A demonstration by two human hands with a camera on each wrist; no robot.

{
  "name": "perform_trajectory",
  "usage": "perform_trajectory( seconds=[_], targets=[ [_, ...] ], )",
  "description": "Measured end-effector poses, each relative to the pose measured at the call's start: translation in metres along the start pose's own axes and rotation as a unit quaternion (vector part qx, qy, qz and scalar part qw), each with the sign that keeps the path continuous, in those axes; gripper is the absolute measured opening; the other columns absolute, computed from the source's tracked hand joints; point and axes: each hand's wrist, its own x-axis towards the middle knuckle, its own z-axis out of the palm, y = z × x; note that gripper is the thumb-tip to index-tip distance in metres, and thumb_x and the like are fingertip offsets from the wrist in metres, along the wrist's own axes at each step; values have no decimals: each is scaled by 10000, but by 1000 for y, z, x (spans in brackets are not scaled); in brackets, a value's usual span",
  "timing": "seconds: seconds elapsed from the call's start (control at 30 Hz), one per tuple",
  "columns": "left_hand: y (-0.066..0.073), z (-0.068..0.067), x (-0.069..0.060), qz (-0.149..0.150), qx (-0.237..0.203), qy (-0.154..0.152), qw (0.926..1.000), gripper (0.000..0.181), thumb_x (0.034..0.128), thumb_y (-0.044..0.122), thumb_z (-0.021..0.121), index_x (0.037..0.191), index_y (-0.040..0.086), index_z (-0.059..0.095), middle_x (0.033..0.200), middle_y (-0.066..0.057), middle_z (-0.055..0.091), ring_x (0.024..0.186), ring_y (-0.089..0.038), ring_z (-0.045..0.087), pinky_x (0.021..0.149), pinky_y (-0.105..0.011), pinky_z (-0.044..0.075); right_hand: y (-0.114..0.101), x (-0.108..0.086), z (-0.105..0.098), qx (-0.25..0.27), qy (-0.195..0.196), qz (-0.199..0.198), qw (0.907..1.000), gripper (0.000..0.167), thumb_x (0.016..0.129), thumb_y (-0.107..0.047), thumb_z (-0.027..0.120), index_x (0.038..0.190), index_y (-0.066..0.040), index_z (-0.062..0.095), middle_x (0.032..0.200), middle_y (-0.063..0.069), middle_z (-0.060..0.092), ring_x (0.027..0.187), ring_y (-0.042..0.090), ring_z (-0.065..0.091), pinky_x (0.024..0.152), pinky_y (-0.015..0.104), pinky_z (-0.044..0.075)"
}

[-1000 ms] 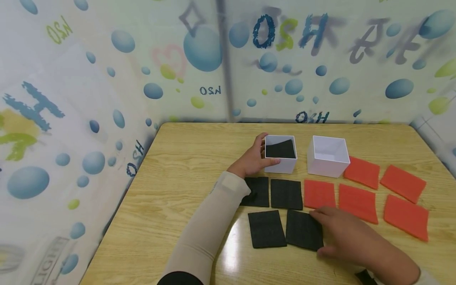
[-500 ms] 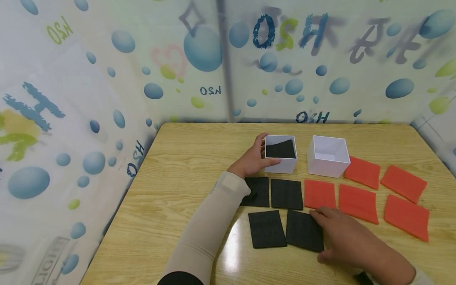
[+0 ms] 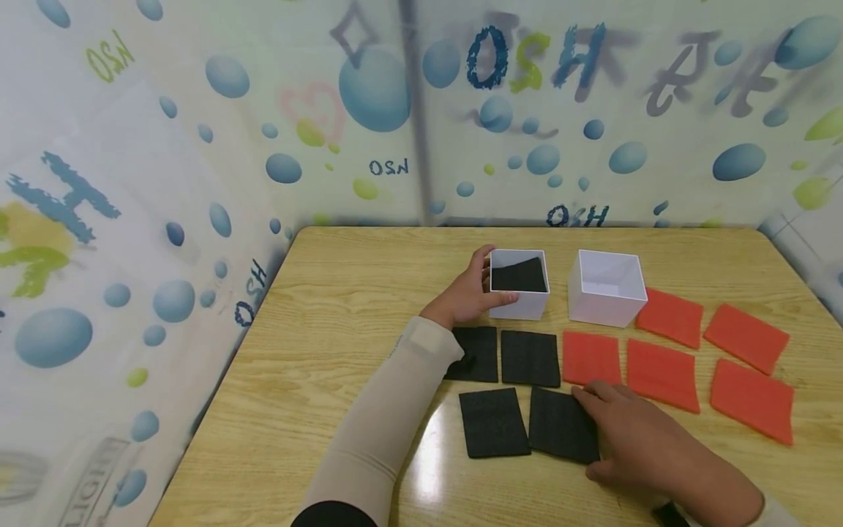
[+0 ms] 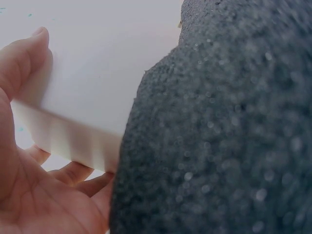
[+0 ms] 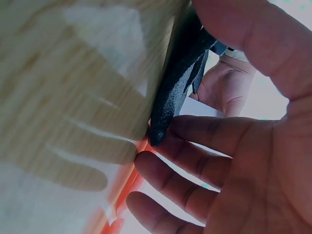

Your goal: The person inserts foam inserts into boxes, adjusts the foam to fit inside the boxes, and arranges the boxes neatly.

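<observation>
Backdrop: bubble-and-letter print (image 3: 197, 132) behind the surface.
Surface: wood-grain (image 3: 316, 293), carrying everything.
Left hand: (image 3: 464, 293) grips left box (image 3: 527, 308), thumb on front wall; presumably stops it sliding.
Right hand: (image 3: 635, 432) thumb and fingertips pinch near-right black square (image 3: 560, 426) at its right side; flat piece, so edges likely the easiest hold.
Right box: (image 3: 602, 300) untouched, beside red squares (image 3: 751, 401).
Squares: other black squares (image 3: 495, 424) lie before left box, reds by right box, seemingly colour-grouped; black piece (image 3: 523, 277) sits inside left box.

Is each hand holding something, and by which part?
Left hand holds a white box by its walls. Right hand touches a black square; grip cannot be told.
</observation>
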Motion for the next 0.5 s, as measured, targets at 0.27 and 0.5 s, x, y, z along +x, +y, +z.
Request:
perform_trajectory(
  seconds=[0.27, 0.5],
  targets=[
    [0, 0, 0, 5, -71, -11, 10000, 1052, 933, 291, 839, 1667, 345, 87, 1719, -77, 238, 1563, -331, 318, 1194, -541, 396, 0, -1, -8, 454, -94, 224, 9987, 1106, 615, -533, 999, 1494, -31, 556, 1358, 114, 587, 1098, 233, 607, 944, 500, 583],
    [1, 0, 0, -57, -84, -23, 9999, 1069, 930, 298, 842, 1675, 348, 77, 1725, -67, 231, 1565, -322, 317, 1199, -529, 394, 6, -4, -12, 691, 220, -15, 9974, 1069, 639, -504, 993, 1479, -8, 555, 1278, 95, 582, 1017, 185, 615, 864, 444, 595]
  ],
)
